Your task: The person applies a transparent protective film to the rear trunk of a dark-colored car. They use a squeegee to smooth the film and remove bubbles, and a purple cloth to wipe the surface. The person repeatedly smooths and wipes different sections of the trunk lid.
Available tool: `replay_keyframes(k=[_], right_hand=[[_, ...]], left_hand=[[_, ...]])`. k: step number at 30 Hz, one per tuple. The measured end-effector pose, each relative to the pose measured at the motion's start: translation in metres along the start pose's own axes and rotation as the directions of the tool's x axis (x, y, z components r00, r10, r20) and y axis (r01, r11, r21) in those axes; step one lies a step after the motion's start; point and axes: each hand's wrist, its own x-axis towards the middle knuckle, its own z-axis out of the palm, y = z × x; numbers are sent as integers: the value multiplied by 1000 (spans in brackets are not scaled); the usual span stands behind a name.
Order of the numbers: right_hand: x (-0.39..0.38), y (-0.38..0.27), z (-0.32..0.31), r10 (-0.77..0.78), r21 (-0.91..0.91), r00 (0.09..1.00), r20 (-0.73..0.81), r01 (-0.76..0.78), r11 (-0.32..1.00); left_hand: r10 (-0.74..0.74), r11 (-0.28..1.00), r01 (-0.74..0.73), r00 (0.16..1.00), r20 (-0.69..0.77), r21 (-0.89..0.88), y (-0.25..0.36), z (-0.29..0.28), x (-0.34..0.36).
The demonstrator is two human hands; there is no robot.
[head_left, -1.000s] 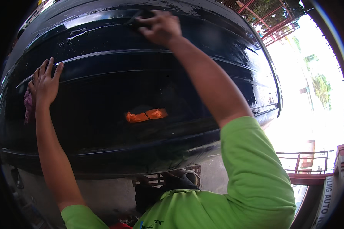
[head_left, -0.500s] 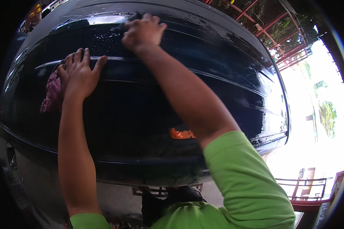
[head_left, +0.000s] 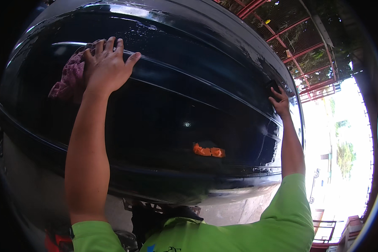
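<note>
Rag (head_left: 73, 75) looks soft/light, prob best held mid-bunch; L hand (head_left: 107, 70) spread over it, R hand (head_left: 281, 102) gripping dk block (head_left: 273, 85).

Under the left hand (head_left: 108, 70), crumpled purple cloth (head_left: 72, 77), matt and rough-textured; around it, the dark panel (head_left: 164, 115), smooth and glossy; at the right hand (head_left: 282, 102), a dull dark block (head_left: 272, 85), its material unclear; below, between the hands, a wrinkled, shiny orange patch (head_left: 203, 150).

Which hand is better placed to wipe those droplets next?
Probably the left hand: it touches the purple cloth and is nearer the droplets, while the right hand holds a dark block far across the panel.
</note>
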Motion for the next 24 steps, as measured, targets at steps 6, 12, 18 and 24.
replay_keyframes(k=[6, 12, 18, 24], right_hand=[[156, -281, 96, -547, -7, 837, -29, 547, 837], [205, -438, 161, -486, -106, 862, -147, 475, 874], [67, -105, 40, -343, -80, 937, -59, 338, 938], [48, -74, 13, -209, 23, 977, 34, 209, 978]], left_hand=[[-2, 1000, 2, 1000, 15, 4, 2, 5, -4], [12, 999, -11, 1000, -7, 46, -11, -1, -1], [19, 997, -18, 1000, -8, 73, -9, 0, 1], [-19, 998, 19, 1000, -3, 59, 5, -2, -6]])
